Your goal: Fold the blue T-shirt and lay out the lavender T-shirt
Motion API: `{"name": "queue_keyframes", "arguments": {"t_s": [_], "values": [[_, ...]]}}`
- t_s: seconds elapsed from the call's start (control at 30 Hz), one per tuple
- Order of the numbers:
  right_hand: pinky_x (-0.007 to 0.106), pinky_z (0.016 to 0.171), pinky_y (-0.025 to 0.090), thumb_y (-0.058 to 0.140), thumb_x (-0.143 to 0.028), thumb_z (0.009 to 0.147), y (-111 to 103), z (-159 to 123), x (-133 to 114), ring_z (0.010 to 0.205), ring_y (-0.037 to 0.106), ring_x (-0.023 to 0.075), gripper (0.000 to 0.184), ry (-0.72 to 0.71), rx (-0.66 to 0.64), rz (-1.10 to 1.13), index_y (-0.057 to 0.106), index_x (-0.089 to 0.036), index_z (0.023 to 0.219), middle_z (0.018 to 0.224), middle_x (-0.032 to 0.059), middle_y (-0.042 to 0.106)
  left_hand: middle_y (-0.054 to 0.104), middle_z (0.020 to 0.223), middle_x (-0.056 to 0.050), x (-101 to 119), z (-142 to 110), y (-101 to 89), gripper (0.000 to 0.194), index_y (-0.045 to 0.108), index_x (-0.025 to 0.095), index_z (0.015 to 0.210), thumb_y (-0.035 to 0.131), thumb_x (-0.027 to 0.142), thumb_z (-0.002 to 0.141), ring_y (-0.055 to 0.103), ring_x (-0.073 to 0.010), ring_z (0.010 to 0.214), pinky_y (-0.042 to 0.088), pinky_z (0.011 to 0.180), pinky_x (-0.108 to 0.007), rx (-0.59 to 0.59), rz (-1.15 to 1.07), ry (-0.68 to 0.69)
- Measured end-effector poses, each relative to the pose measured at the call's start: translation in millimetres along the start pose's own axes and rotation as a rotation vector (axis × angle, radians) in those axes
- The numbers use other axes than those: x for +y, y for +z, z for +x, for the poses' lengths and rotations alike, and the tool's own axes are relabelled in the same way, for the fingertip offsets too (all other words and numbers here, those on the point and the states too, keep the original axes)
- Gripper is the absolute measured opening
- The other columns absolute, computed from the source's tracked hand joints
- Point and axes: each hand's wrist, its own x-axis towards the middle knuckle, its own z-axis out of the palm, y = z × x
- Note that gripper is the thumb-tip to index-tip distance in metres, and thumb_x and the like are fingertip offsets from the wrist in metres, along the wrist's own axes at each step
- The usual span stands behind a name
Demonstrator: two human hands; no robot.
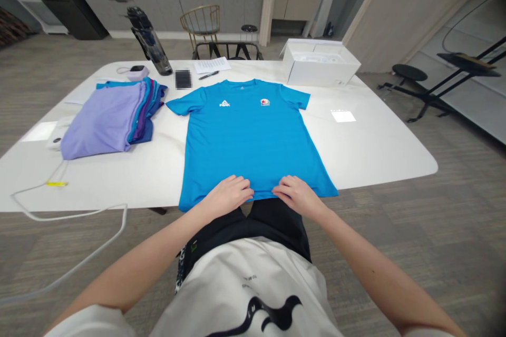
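Observation:
A blue short-sleeved T-shirt (249,137) lies spread flat on the white table, its collar away from me and its bottom hem along the near edge. Two small prints show on the chest. My left hand (231,193) grips the hem left of its middle, fingers curled over the cloth. On the other side of the middle, my right hand (294,194) pinches the same hem. A short stretch of hem runs between the two hands. My thumbs are partly hidden.
Left on the table (371,152) sits a stack of folded clothes (105,121), lavender on top. Behind are a dark bottle (152,45), a small purple device (138,72), papers (212,65), a pen (208,75) and a white box (320,66). A white cable (118,229) hangs at the left.

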Motion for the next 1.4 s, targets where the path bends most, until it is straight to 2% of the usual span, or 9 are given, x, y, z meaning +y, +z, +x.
{"name": "queue_keyframes", "arguments": {"t_s": [0.13,0.3,0.43,0.57,0.7,0.87,1.03,1.23,1.4], "values": [[0.032,0.077,0.036,0.049,-0.039,0.104,-4,-2,-2,0.088,0.059,0.019,0.027,-0.027,-0.042,0.07,0.071,-0.023,0.102,0.089,0.0051,0.066,0.064,0.091,-0.005,8,-3,-1.0,0.027,0.068,0.02,0.099,0.045,0.034,0.105,0.06,-0.0187,0.088,0.039,0.078,-0.033,-0.017,-0.045,-0.05],[0.03,0.072,0.034,0.052,-0.044,0.103,-19,0,-4,0.068,0.056,0.0149,0.043,-0.039,-0.187,0.172,0.066,-0.019,0.07,0.069,0.0015,0.061,0.069,0.086,-0.001,18,-3,-14.9,0.027,0.071,0.023,0.088,0.052,0.037,0.102,0.064,-0.0161,0.083,0.042,0.077,-0.03,-0.135,-0.294,-0.007],[0.027,0.07,0.036,0.045,-0.046,0.105,-30,14,6,0.072,0.059,0.0151,0.044,0.097,-0.091,0.188,0.066,-0.02,0.077,0.073,0.0023,0.063,0.069,0.091,-0.001,7,9,-19.9,0.029,0.07,0.023,0.095,0.046,0.037,0.104,0.064,-0.0157,0.087,0.043,0.079,-0.029,-0.086,-0.322,-0.078],[0.027,0.068,0.037,0.049,-0.045,0.104,-35,30,22,0.076,0.061,0.0163,0.029,0.261,-0.09,0.041,0.067,-0.023,0.097,0.088,0.0027,0.067,0.067,0.111,-0.007,-23,26,-14.1,0.026,0.067,0.022,0.112,0.047,0.037,0.103,0.061,-0.0221,0.104,0.042,0.091,-0.036,0.046,-0.109,-0.216],[0.028,0.07,0.04,0.049,-0.047,0.103,-36,44,40,0.081,0.062,0.0186,0.03,0.328,-0.093,-0.062,0.065,-0.023,0.096,0.092,0.0035,0.067,0.058,0.136,-0.009,-50,46,-3.7,0.033,0.06,0.024,0.13,0.048,0.037,0.102,0.053,-0.0253,0.125,0.039,0.103,-0.041,0.107,-0.057,-0.269],[0.034,0.092,0.046,0.05,-0.044,0.102,-34,83,86,0.109,0.06,0.0243,0.029,0.347,0.06,-0.134,0.066,-0.023,0.114,0.117,0.0097,0.065,0.047,0.153,-0.01,-86,85,10.9,0.044,0.054,0.026,0.141,0.043,0.045,0.102,0.044,-0.0279,0.139,0.034,0.113,-0.045,0.1,-0.021,-0.371],[0.04,0.109,0.042,0.049,-0.043,0.102,-29,139,142,0.136,0.046,0.0265,0.038,0.357,0.138,-0.133,0.061,-0.022,0.132,0.147,0.0114,0.051,0.036,0.161,-0.012,-134,135,18.3,0.054,0.046,0.024,0.15,0.039,0.048,0.103,0.033,-0.0304,0.148,0.031,0.118,-0.05,0.032,0.016,-0.535],[0.045,0.113,0.036,0.048,-0.044,0.102,-29,196,196,0.136,0.046,0.0263,0.039,0.441,0.137,-0.156,0.062,-0.023,0.131,0.146,0.0108,0.053,0.034,0.162,-0.013,-195,190,17.9,0.058,0.044,0.022,0.152,0.033,0.05,0.103,0.03,-0.0322,0.15,0.025,0.12,-0.056,-0.001,0.016,-0.637],[0.052,0.106,0.038,0.044,-0.044,0.103,-47,226,250,0.129,0.048,0.0289,0.036,0.626,0.19,-0.191,0.062,-0.025,0.127,0.139,0.0121,0.057,0.039,0.16,-0.013,-243,233,19.1,0.053,0.045,0.023,0.15,0.037,0.047,0.103,0.035,-0.031,0.147,0.029,0.118,-0.053,-0.005,0.02,-0.649]]}}
